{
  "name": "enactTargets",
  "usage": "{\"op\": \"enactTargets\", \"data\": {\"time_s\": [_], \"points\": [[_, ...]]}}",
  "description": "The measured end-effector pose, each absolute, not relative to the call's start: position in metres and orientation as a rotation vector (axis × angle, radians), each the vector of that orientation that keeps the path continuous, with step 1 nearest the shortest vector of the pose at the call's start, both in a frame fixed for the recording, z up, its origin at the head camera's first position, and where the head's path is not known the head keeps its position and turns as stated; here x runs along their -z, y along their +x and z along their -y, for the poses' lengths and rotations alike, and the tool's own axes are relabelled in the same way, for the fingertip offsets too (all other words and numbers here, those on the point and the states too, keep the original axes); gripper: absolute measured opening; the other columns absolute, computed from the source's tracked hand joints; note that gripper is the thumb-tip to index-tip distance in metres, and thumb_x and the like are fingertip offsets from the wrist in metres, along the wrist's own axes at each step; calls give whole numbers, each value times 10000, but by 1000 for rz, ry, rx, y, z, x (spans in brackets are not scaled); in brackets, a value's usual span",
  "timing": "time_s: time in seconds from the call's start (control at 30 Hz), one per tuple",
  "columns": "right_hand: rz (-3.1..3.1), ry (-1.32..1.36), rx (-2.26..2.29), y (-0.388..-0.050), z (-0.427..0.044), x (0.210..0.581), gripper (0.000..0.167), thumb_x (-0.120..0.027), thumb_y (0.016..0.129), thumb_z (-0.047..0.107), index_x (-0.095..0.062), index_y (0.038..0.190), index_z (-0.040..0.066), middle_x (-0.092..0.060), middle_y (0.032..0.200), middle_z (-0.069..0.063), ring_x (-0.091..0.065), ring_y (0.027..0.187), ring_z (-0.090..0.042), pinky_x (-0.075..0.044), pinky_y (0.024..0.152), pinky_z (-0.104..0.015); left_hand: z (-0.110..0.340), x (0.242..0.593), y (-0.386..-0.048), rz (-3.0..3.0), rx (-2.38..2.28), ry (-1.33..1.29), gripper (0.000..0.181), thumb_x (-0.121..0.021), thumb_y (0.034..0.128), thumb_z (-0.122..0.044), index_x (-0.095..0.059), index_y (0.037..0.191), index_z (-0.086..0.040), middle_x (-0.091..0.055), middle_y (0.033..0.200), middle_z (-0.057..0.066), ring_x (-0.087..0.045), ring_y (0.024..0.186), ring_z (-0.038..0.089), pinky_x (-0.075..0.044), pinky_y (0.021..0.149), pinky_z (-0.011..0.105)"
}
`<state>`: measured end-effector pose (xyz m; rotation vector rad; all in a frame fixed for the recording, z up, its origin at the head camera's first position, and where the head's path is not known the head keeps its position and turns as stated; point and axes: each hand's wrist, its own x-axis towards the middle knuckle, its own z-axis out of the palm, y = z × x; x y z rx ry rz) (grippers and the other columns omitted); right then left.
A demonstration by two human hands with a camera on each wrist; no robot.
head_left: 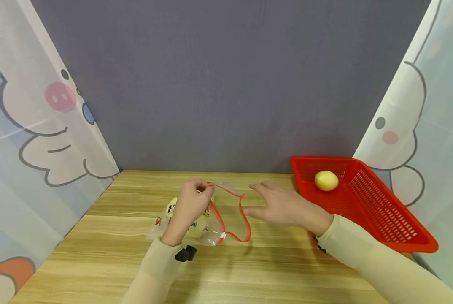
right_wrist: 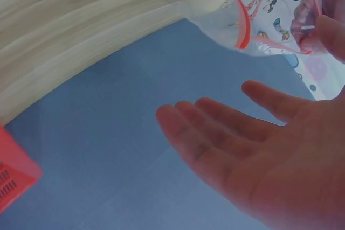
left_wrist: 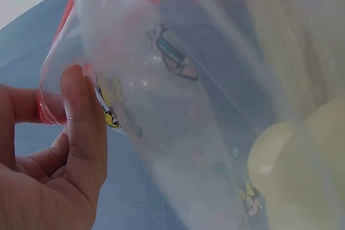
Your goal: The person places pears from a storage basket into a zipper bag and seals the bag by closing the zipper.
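a clear printed bag point(head_left: 211, 238) is held upright-ish on the left-centre of the wooden tabletop point(head_left: 105, 236), its red-edged mouth point(head_left: 245, 241) gaping to the right. its edge is pinched between thumb and fingers by the left hand point(head_left: 190, 202). nothing is held by the right hand point(head_left: 277, 204): its fingers are stretched out, the thumb spread away, and it is poised just beside the mouth, apart from it in the right wrist view.

by the look of it, most of the filling is done. pale yellow rounded things point(left_wrist: 307, 176) are already seen inside through the plastic, though their number cannot be told. one yellow fruit point(head_left: 327, 180) is left near the back of the red basket point(head_left: 321, 158), and the mouth is not yet closed.

room for moving is found between bag and basket, where bare wood is shown, and in front of the bag. behind, the table is bounded by a grey panel point(head_left: 226, 84). the basket's near wall is partly blocked from view by the right forearm, so its raised rim is judged the likeliest snag.
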<state>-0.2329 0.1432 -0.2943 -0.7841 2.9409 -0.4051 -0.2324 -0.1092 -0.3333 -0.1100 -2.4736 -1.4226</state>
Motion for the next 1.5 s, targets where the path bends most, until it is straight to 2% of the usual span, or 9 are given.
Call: {"op": "enactTargets", "data": {"time_s": [0.1, 0.27, 0.43, 0.73, 1.5], "points": [[-2945, -795, 354, -235, -147, 291, 876, -560, 909, 712, -419, 1549, 131, -420, 1545, -172, -413, 1410, -399, -399, 1055, -634, 109, 333, -232, 2473, 1431, -116, 171, -632, 956, -176, -717, 852, -71, -627, 734, 65, -543, 448, 191, -458, 452, 344], [-2943, -819, 334, -238, -156, 288, 895, -553, 917, 708, -375, 1574, 127, -304, 1608, -234, -299, 1457, -486, -289, 1112, -688, 110, 334, -232, 2468, 1430, -125, 164, -634, 953, -165, -718, 849, -69, -628, 736, 64, -541, 451, 186, -458, 454, 338], [-2934, -792, 308, -245, -163, 287, 938, -502, 915, 752, -326, 1599, 136, -213, 1639, -258, -178, 1494, -511, -214, 1146, -693, 110, 333, -231, 2466, 1435, -133, 165, -637, 954, -163, -718, 844, -72, -629, 739, 67, -532, 448, 186, -452, 446, 334], [-2974, -720, 269, -263, -176, 294, 973, -490, 922, 750, -217, 1633, 144, -94, 1666, -250, -60, 1514, -509, -99, 1181, -676, 110, 333, -232, 2476, 1441, -122, 165, -627, 955, -171, -721, 869, -66, -628, 744, 66, -544, 447, 186, -456, 450, 340], [-3008, -512, 299, -309, -214, 308, 987, -458, 943, 734, -172, 1632, 87, -36, 1648, -316, -7, 1488, -567, -15, 1156, -717, 115, 332, -227, 2501, 1447, -93, 175, -619, 974, -217, -721, 895, -98, -632, 759, 67, -535, 452, 209, -460, 454, 348]]}}
